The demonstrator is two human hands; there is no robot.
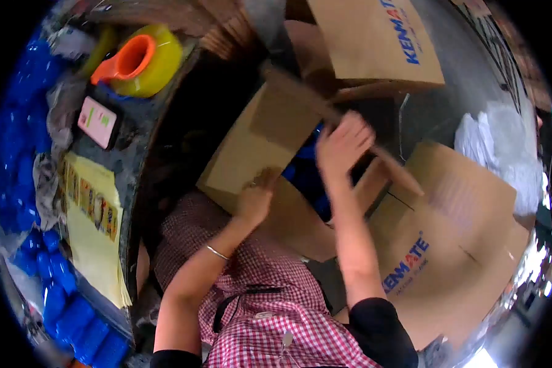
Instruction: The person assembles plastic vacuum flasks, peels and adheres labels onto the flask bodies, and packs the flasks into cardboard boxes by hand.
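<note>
An open cardboard box (251,144) stands in front of my lap, with shiny blue items (310,181) partly visible inside. My left hand (257,196) lies on its near flap, fingers stretched out over the cardboard and somewhat blurred. Across the box's far side, my right hand (345,144) has its fingers curled over the edge of a raised flap (386,162), seen nearly edge-on. Motion smears that flap and the right fingertips. A bracelet circles my left wrist.
Printed cartons stand at right (448,245) and top (380,43). White plastic bags (500,153) sit far right. The left bench holds a yellow tape roll on an orange dispenser (132,58), a pink-faced device (98,121) and yellow printed sheets (95,227). Blue wrapped items (18,135) lie beyond.
</note>
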